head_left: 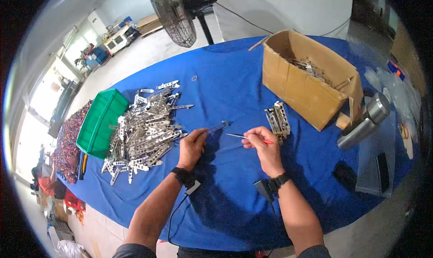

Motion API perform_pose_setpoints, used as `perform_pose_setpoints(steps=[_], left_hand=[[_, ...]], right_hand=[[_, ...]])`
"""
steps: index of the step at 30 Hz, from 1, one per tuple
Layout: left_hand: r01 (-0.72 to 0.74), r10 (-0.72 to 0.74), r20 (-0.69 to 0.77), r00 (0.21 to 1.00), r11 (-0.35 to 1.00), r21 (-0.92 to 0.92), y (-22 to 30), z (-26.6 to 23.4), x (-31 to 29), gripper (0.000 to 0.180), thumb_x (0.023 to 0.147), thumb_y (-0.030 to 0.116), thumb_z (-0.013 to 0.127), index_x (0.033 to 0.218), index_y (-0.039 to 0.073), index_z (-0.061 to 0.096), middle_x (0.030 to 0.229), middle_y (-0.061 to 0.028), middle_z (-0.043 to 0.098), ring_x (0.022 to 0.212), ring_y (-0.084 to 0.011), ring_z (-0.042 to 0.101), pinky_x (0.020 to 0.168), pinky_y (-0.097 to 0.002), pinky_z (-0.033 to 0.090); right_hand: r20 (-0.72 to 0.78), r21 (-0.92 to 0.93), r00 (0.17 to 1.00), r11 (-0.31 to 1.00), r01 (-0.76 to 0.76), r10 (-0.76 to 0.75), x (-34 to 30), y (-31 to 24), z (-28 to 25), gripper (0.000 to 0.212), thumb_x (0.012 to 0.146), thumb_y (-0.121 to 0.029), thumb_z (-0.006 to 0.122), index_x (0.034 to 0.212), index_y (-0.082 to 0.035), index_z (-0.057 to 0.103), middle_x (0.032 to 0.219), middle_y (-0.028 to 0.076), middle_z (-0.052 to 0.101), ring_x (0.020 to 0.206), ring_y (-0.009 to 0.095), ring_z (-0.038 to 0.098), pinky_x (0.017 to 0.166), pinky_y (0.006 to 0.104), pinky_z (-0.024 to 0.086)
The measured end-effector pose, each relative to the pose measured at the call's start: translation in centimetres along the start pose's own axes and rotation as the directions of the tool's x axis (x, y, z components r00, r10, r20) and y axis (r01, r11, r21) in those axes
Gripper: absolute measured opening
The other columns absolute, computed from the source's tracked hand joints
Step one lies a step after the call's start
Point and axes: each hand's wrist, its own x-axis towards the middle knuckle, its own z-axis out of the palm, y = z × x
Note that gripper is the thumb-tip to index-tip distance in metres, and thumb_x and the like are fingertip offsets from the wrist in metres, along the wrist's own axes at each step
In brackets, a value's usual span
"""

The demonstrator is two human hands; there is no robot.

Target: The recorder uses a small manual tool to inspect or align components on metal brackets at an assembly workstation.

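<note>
My left hand (pixel 193 146) is closed on one end of a slim metal piece (pixel 218 126), which points away to the right over the blue cloth. Pinched in my right hand (pixel 263 145) is a thin screwdriver-like tool (pixel 235 135) with a red handle; its tip faces left, apart from the metal piece. Left of my left hand lies a large heap of slotted silver metal parts (pixel 146 134). Several similar parts (pixel 278 120) lie in a small group just beyond my right hand.
A green bin (pixel 100 123) stands beside the heap, with a mass of small multicoloured items (pixel 70 145) further left. At the back right is an open cardboard box (pixel 300 91) holding metal parts. A steel flask (pixel 364 122) lies near it. A fan (pixel 176 17) stands behind the table.
</note>
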Motion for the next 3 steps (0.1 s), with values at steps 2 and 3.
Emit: perform_pose_setpoints(steps=[2, 3], left_hand=[[-0.039, 0.040, -0.006, 0.999, 0.999, 0.026, 0.08, 0.04, -0.25, 0.023, 0.097, 0.016, 0.061, 0.117, 0.008, 0.068, 0.068, -0.0010, 0.058, 0.057, -0.0073, 0.052, 0.053, -0.0239, 0.044], [-0.051, 0.051, -0.002, 0.999, 0.998, -0.029, -0.32, 0.03, 0.02, 0.024, 0.097, 0.016, 0.060, 0.119, 0.009, 0.067, 0.069, -0.0016, 0.059, 0.058, -0.0081, 0.053, 0.054, -0.0244, 0.045]], right_hand=[[-0.012, 0.018, 1.000, 1.000, 0.004, -0.004, 0.09, -0.06, -0.10, 0.011, 0.095, -0.009, 0.059, 0.098, 0.000, 0.064, 0.094, 0.009, 0.069, 0.083, 0.017, 0.069, 0.073, 0.0279, 0.056], [-0.034, 0.035, 0.999, 0.999, 0.017, -0.015, 0.21, -0.31, -0.12, 0.011, 0.095, -0.009, 0.058, 0.100, -0.001, 0.064, 0.097, 0.008, 0.069, 0.084, 0.018, 0.069, 0.075, 0.0289, 0.056]])
